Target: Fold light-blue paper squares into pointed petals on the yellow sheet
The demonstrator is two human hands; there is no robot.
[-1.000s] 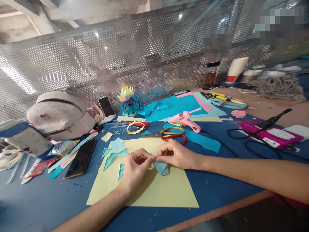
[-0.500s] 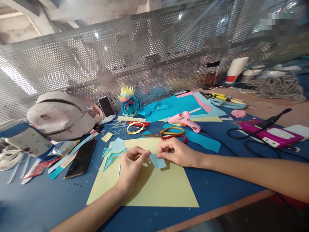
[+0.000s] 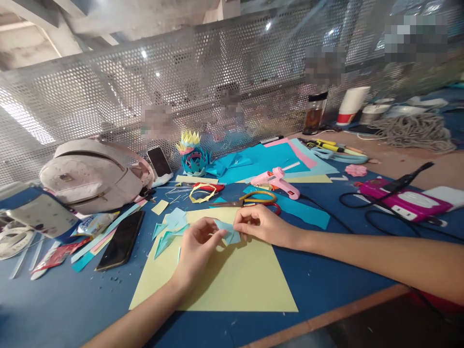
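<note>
A small light-blue piece of paper [image 3: 229, 233] is pinched between both hands, above a pale yellow sheet [image 3: 239, 285]. My left hand [image 3: 197, 249] grips its left edge with thumb and fingers. On the right edge, my right hand [image 3: 263, 224] is closed in a pinch. Several folded and cut blue paper pieces [image 3: 170, 232] lie left of my left hand on the sheet's corner. Just behind my right hand rest scissors [image 3: 253, 198] with a yellow and red handle. Farther back is a pink glue gun [image 3: 277, 181].
A layered paper crown shape [image 3: 194, 154] stands at the back beside stacked coloured sheets [image 3: 268, 157]. To the left are a black phone [image 3: 121, 240] and a pale backpack [image 3: 90, 174]. A magenta power strip [image 3: 404, 199] with black cables lies right. A perforated metal screen [image 3: 108, 96] rises behind.
The blue paper has been raised and turned slightly, and its lower edge sits higher. My right hand has shifted a little left, closer to my left hand.
</note>
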